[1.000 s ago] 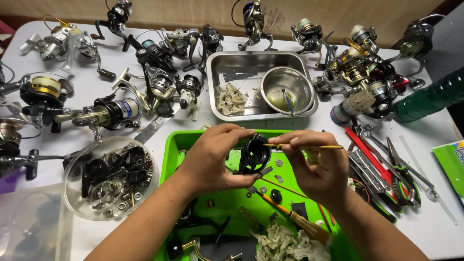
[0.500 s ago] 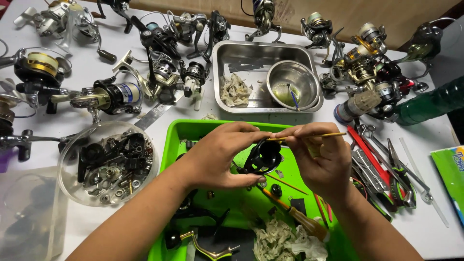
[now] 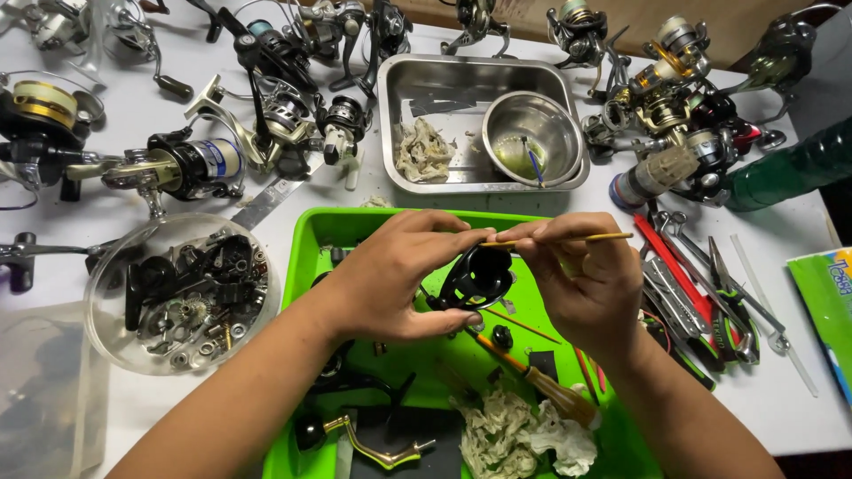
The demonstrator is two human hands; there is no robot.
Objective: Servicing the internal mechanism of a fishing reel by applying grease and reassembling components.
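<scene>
Above the green tray, the left hand still grips the black reel part, while the right hand, pinching a thin brush, has brought its tip onto that part.

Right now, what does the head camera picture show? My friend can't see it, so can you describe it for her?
Two bare hands work over a green tray: the left hand holds a black fishing reel part while the right hand pokes it with a thin yellow-handled brush. Around them lie many fishing reels, a clear bowl of small parts, a metal tray and tools.
</scene>
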